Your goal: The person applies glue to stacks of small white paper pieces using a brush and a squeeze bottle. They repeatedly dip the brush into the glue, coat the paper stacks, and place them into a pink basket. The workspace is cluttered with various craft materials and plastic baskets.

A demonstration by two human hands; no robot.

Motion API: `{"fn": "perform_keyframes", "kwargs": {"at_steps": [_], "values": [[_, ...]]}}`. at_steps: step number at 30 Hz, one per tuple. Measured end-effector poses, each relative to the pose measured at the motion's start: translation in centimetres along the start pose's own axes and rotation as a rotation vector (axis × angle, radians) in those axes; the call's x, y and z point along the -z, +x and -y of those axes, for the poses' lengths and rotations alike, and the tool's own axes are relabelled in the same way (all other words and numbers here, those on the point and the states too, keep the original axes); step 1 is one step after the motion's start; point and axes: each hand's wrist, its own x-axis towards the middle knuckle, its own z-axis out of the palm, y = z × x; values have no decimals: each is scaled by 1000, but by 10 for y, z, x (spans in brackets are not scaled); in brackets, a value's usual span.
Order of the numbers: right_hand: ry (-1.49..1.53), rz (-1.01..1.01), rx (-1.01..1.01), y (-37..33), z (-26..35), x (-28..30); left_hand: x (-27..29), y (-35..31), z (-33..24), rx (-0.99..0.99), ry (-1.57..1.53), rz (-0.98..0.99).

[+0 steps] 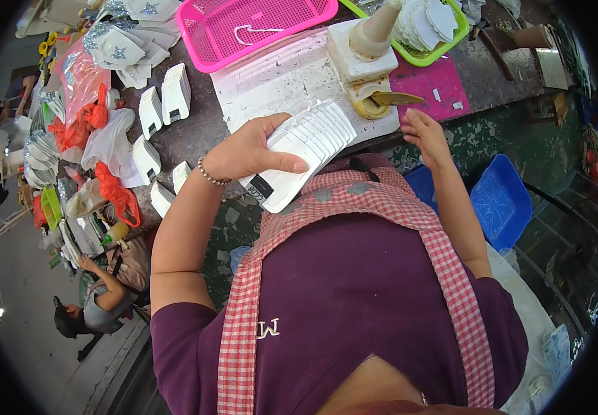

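Observation:
My left hand (254,153) is closed round a fanned stack of white flat pieces (316,142), thumb on top, in front of my apron near the table edge. The pieces overlap like steps, and the lowest carries a small black label. To the right, my right hand (426,138) hangs in the air by the table edge, fingers loosely curved and apart, with nothing visible in it. Just beyond its fingertips, a brownish flat-ended tool (396,98) lies across a small yellowed pot (370,104). A white container with a cone-shaped top (361,54) stands behind the pot.
Several stacks of similar white pieces (176,93) lie at the left. A pink basket (206,38) and a green basket of white pieces (429,53) sit at the back. Plastic bags (109,149) crowd the left, where another person (102,297) works. A blue bin (503,200) stands at right.

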Motion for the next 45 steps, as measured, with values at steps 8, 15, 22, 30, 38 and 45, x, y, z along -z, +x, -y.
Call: {"fn": "perform_keyframes", "kwargs": {"at_steps": [8,15,22,30,38,45], "values": [[-524,-2,285,35,-3,-17,-1,1,4,23,-139,-85],[-378,-36,567,19,-1,-36,0,-2,16,-50,-144,-113],[-444,-1,621,-9,17,-17,5,-7,20,-38,-153,-112],[-240,155,552,-34,43,-21,7,-5,17,-69,-170,-107],[-461,585,1366,-93,138,-75,6,1,4,-7,-169,-8],[-622,735,1378,-98,144,-84,9,-10,-4,-34,-157,-49]]}}
